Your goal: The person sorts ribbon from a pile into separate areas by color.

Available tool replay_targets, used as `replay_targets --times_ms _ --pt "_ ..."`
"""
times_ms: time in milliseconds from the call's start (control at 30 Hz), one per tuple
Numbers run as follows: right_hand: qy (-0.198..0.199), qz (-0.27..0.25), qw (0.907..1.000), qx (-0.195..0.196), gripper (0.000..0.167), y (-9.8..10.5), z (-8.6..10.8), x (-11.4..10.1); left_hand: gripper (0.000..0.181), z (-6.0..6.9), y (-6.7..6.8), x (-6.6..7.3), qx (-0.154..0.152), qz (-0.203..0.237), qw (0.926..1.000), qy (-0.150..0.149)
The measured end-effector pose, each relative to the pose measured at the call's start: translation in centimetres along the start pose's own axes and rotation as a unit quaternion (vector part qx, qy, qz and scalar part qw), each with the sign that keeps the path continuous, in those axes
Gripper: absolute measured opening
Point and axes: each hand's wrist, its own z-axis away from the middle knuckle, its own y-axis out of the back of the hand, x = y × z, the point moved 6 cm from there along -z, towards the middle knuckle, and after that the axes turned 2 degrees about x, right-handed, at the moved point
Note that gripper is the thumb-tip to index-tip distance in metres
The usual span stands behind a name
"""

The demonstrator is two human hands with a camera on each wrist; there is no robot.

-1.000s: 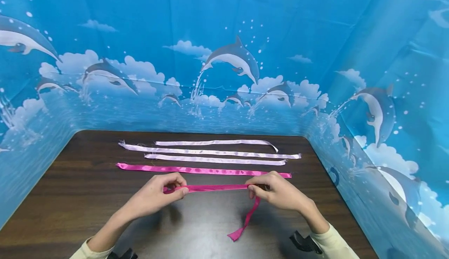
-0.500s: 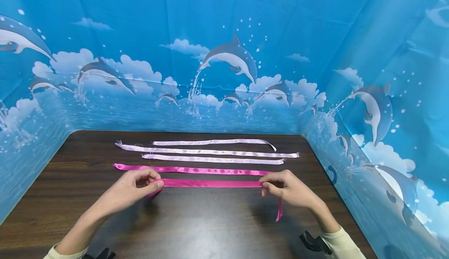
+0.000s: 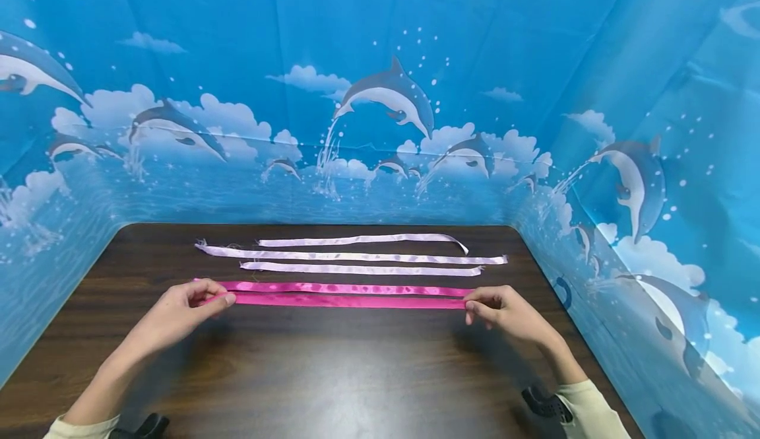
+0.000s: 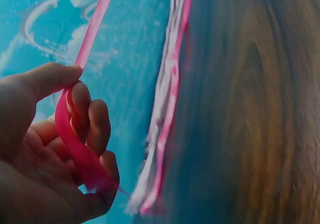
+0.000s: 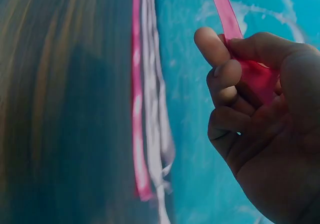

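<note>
A bright pink ribbon [image 3: 350, 301] is stretched taut between my two hands, just in front of another pink ribbon [image 3: 356, 288] that lies on the table. My left hand [image 3: 184, 307] pinches it near one end between thumb and forefinger; in the left wrist view the loose tail [image 4: 75, 144] hangs down across the palm. At the other side my right hand [image 3: 505, 310] pinches it the same way, and a short end [image 5: 257, 78] tucks back toward the palm in the right wrist view. Whether the held ribbon touches the table I cannot tell.
Three pale lilac ribbons [image 3: 356, 257] lie side by side farther back on the dark wooden table [image 3: 356, 373]. Some of their ends are frayed. A blue curtain [image 3: 285, 96] printed with dolphins stands around the table's back and sides.
My hands have moved apart, the left one to the left and the right one to the right. The stretched span has lengthened and moved back toward the lying pink ribbon.
</note>
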Motion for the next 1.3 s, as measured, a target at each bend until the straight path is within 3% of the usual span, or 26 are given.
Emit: replay_targets --times_ms 200,367,667,1000,1200,1300 --pt "-0.032 -0.030 0.9989 -0.014 0.030 0.0 -0.7 3.5 0.037 -0.4 0.3 -2.4 0.007 0.007 0.9996 0.026" --pt "-0.064 -0.064 0.9958 -0.012 0.029 -0.1 -0.9 5.8 0.039 -0.6 0.4 -4.3 0.006 -0.009 0.9989 0.046" --pt "-0.095 -0.022 0.9948 0.029 0.024 0.3 -1.0 7.8 0.048 -1.2 0.6 -6.5 -0.015 -0.051 0.9945 0.090" --pt "-0.076 0.084 0.9895 0.090 0.027 0.7 -1.5 7.8 0.033 -2.5 0.3 -6.6 -0.007 -0.110 0.9914 0.071" --pt "-0.074 0.111 0.9857 0.103 0.030 0.5 -1.6 7.8 0.028 -3.0 0.3 -6.7 -0.006 -0.125 0.9901 0.063" --pt "-0.081 0.126 0.9824 0.111 0.032 0.8 -1.5 7.6 0.029 -2.9 0.5 -6.6 -0.012 -0.131 0.9886 0.074"
